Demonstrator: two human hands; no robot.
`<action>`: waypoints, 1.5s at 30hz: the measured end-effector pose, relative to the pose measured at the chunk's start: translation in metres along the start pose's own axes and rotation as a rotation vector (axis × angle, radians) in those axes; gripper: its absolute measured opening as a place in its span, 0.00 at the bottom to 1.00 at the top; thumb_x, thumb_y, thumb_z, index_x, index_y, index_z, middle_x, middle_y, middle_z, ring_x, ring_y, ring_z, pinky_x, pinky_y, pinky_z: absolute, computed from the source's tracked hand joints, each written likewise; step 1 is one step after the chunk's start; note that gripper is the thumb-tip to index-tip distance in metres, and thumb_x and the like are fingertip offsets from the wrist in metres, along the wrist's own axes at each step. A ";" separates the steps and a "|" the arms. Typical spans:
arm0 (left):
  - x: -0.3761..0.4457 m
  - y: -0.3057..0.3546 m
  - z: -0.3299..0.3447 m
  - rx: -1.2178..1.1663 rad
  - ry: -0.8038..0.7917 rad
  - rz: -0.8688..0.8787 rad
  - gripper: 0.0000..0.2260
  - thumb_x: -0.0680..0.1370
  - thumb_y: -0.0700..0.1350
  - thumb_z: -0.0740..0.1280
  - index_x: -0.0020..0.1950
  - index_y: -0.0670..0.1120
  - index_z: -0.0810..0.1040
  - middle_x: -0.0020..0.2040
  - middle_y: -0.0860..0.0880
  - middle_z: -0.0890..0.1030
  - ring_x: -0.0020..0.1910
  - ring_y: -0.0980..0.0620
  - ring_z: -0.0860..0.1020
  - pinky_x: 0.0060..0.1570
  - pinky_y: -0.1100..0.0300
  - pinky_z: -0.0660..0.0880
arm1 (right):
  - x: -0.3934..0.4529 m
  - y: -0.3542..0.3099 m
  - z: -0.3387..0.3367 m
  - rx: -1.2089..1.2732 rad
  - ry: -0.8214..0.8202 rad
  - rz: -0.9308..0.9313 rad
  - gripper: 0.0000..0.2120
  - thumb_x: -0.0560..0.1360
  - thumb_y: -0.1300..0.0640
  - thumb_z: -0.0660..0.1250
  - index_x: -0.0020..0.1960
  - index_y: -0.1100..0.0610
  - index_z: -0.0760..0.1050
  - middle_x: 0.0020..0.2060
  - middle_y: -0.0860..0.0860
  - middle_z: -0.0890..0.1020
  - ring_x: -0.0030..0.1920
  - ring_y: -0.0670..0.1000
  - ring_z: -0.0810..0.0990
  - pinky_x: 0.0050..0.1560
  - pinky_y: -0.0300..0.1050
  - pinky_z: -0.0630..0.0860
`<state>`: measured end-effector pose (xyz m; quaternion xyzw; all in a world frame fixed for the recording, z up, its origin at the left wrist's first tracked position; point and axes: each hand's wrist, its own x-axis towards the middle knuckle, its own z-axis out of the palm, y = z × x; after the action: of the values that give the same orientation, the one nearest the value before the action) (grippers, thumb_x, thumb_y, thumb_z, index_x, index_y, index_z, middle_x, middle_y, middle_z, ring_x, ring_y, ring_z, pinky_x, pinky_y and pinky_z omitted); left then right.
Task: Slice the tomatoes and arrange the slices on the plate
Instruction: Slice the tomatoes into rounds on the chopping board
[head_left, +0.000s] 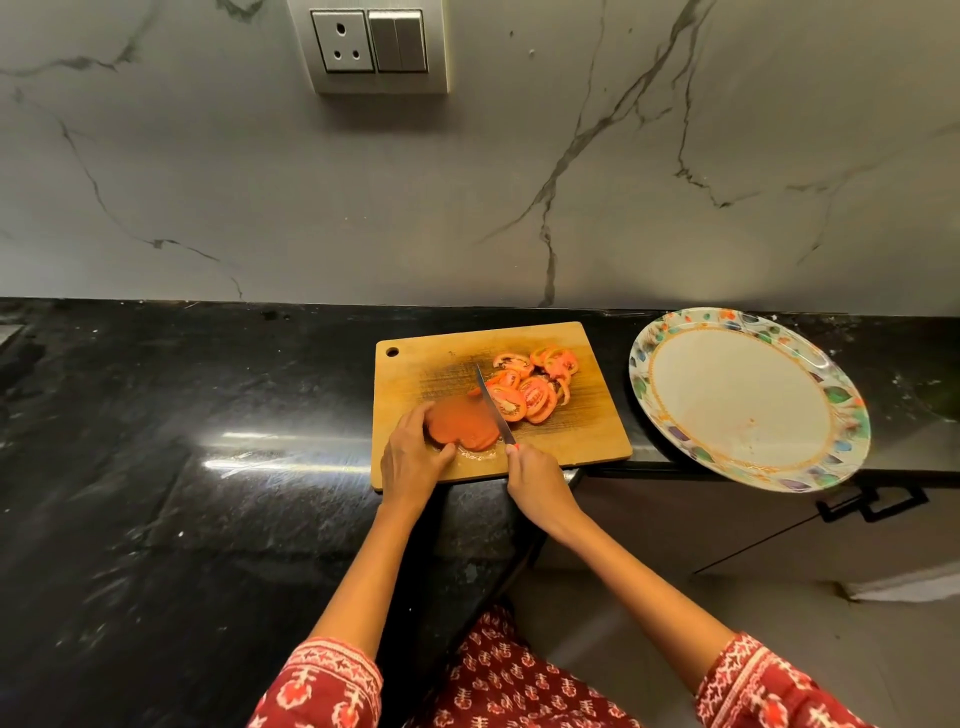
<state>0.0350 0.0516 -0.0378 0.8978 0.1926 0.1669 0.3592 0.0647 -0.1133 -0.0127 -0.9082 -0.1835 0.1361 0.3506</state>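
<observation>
We're mid-slicing. Our left hand (415, 452) curls over the remaining tomato (462, 428) near the front-left part of the cutting board (571, 441), fingers over its left and top side, thumb at the near edge; that pins it so it can't roll under the blade. Our right hand (535, 475) grips the handle of the knife (493, 408) at the board's front edge, blade angled away toward the board's middle and lying against the tomato's right face, where the next cut would come off.

The cut slices (535, 384) are piled on the right half of the board, toward its back-right corner, overlapping, on the blade's far side, out of the cut.

The plate (841, 410) sits on the black counter (156, 415) just right of the board, its near rim overhanging the counter's front edge. No slices on it yet, just a few reddish specks.

The tomato looks blurred: orange-red, flattish, lobed outline. We can't tell how much is left. Slices show pale flesh, seed pockets, red rims, roughly even thickness.
</observation>
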 end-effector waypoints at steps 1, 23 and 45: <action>0.001 -0.001 -0.001 -0.062 -0.001 -0.010 0.26 0.66 0.40 0.74 0.62 0.44 0.73 0.57 0.44 0.78 0.55 0.46 0.77 0.54 0.54 0.75 | 0.000 -0.001 -0.001 0.011 0.010 -0.004 0.15 0.82 0.58 0.51 0.45 0.63 0.72 0.30 0.47 0.68 0.38 0.52 0.71 0.36 0.39 0.58; 0.053 0.010 -0.030 0.266 -0.642 0.225 0.40 0.65 0.40 0.77 0.72 0.53 0.61 0.71 0.47 0.63 0.70 0.47 0.62 0.68 0.52 0.63 | 0.017 -0.001 -0.011 0.061 0.077 -0.015 0.14 0.82 0.60 0.52 0.41 0.62 0.70 0.40 0.65 0.78 0.41 0.62 0.75 0.36 0.41 0.56; 0.018 0.016 -0.027 -0.545 -0.478 -0.265 0.15 0.77 0.40 0.63 0.64 0.41 0.70 0.52 0.44 0.79 0.48 0.53 0.78 0.37 0.70 0.76 | 0.016 -0.002 -0.003 0.304 0.053 -0.061 0.09 0.79 0.58 0.60 0.44 0.62 0.72 0.32 0.52 0.72 0.34 0.49 0.70 0.37 0.44 0.64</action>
<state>0.0425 0.0648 -0.0052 0.7505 0.1664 -0.0499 0.6377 0.0793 -0.1067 -0.0111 -0.8419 -0.1788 0.1275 0.4929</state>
